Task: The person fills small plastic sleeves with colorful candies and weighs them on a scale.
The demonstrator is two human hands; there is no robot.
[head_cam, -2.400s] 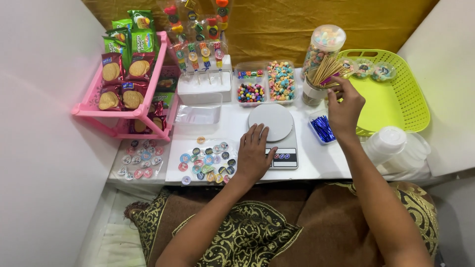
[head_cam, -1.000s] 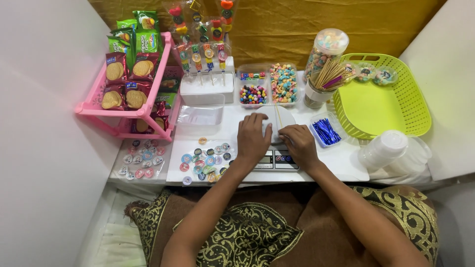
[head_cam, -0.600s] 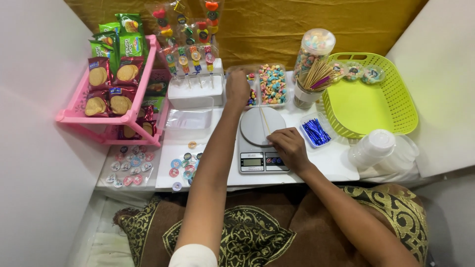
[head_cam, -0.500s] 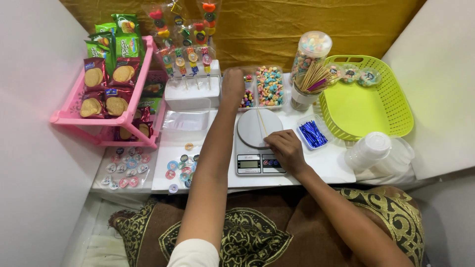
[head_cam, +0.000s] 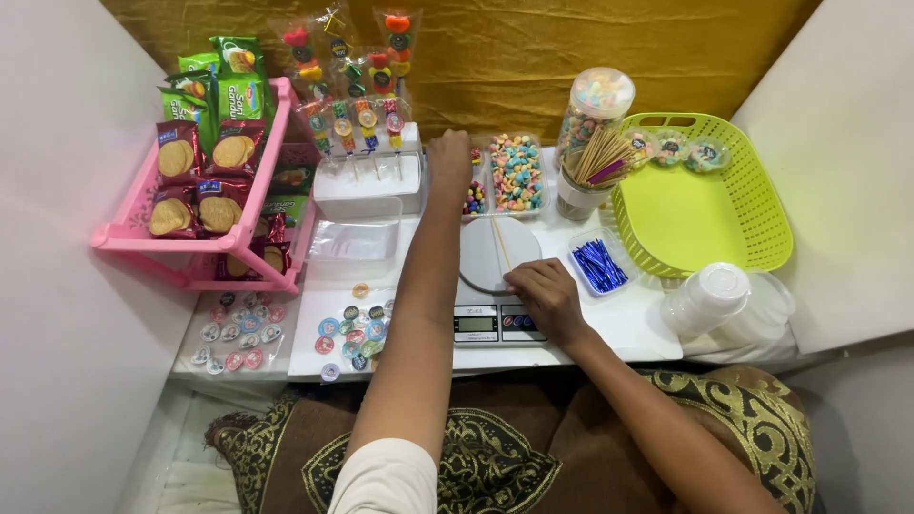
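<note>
— Where is the skewer?
— A thin wooden skewer (head_cam: 501, 243) lies across the round plate of the kitchen scale (head_cam: 497, 276); the right hand (head_cam: 545, 290) rests loosely at its near end.
— And farther back?
— The left hand (head_cam: 449, 157) dips into the candy tray (head_cam: 505, 176), fingers hidden, grip unclear. Best pinch one piece and keep the skewer steady.

A small sweets stall: candy skewers (head_cam: 357, 105), biscuit rack (head_cam: 205, 190), weighing scale (head_cam: 495, 286).
</note>
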